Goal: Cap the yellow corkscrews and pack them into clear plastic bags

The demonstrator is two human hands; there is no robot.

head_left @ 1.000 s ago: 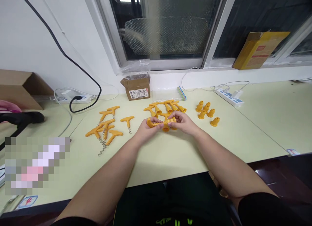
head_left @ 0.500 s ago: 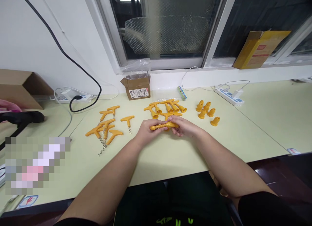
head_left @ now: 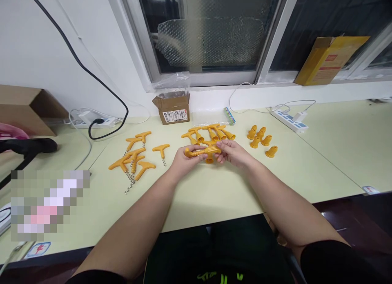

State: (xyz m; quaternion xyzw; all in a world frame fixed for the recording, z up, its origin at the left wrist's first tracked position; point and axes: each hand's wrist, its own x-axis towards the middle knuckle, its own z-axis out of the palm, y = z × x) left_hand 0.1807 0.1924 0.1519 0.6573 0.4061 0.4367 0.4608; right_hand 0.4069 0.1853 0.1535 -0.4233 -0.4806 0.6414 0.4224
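Observation:
Between my hands a yellow corkscrew (head_left: pixel 200 152) lies sideways above the table, its T-handle to the left and a yellow sleeve over its screw. My left hand (head_left: pixel 183 159) is closed around the handle end. The fingers of my right hand (head_left: pixel 231 152) pinch the sleeve end. Just behind, several corkscrews with sleeves (head_left: pixel 213 133) lie in a group, one partly hidden by my hands. To the left are several corkscrews with bare metal spirals (head_left: pixel 133 159), one (head_left: pixel 161 151) apart from the others. Several loose yellow sleeves (head_left: pixel 255 142) stand to the right.
A small open cardboard box (head_left: pixel 173 110) stands by the wall, beside a flat clear plastic bag (head_left: pixel 211 119). Power strips lie at left (head_left: pixel 105 124) and right (head_left: pixel 289 120). A black cable (head_left: pixel 76 59) hangs at left. A yellow carton (head_left: pixel 329 61) leans on the window.
The corkscrew in my hands has tilted, so its handle end now points more toward me and its sleeve shows more. Both hands have risen slightly.

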